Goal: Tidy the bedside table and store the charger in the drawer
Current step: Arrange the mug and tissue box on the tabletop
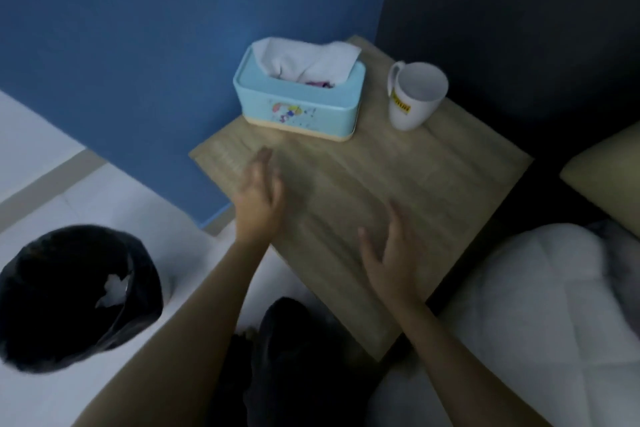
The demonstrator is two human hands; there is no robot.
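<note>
The wooden bedside table (433, 177) fills the middle of the view. A light blue tissue box (304, 107) with a white tissue sticking out stands at its back left. To the right of the box stands a white mug (414, 97) with a yellow label. My left hand (258, 198) hovers over the table's left part with straight fingers and holds nothing. Over the front part of the table, my right hand (389, 253) is spread flat and empty. No charger and no drawer show in this view.
A black-lined waste bin (69, 295) with a scrap of white paper in it stands on the white floor at the left. A bed with a white quilt (536, 305) and a pillow (609, 177) borders the table's right side. A blue wall rises behind.
</note>
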